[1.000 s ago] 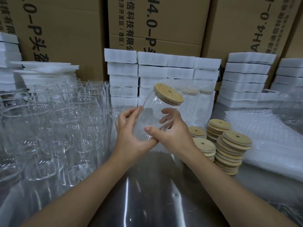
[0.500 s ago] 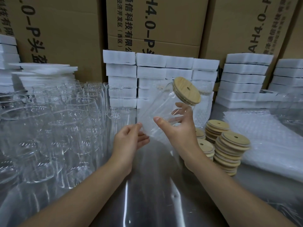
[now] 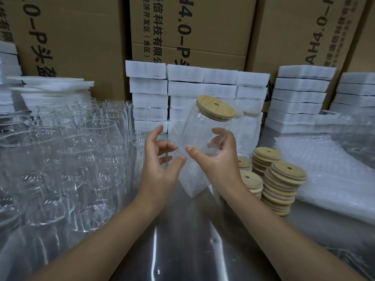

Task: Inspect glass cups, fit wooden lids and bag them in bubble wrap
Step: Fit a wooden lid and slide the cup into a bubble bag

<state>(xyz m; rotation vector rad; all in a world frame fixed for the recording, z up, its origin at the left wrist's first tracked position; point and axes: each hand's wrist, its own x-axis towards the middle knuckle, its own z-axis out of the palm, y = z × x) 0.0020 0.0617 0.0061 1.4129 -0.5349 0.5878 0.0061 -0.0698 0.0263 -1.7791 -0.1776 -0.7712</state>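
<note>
Lidded glass cup (image 3: 203, 130), tilted, was up-left of the lid stacks (image 3: 284, 179); right hand (image 3: 215, 159) grip curled round its base. Left hand (image 3: 160, 165) sat at bubble bag (image 3: 192, 183) mouth, grip unclear. Prob. slick, fragile: hold body, not wooden lid (image 3: 216, 107).

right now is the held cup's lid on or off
On: round wooden lid caps the clear glass cup in the right hand.

Clear glass cup (image 3: 203, 130), tilted with its top leaning right, gripped near its base by the right hand (image 3: 217, 159); round wooden lid (image 3: 216, 108) with a small hole fitted on its mouth; empty cups (image 3: 81, 159) crowd the table's left; lid stacks (image 3: 284, 185) stand right; bubble wrap sheets (image 3: 334, 179) lie beyond.
</note>
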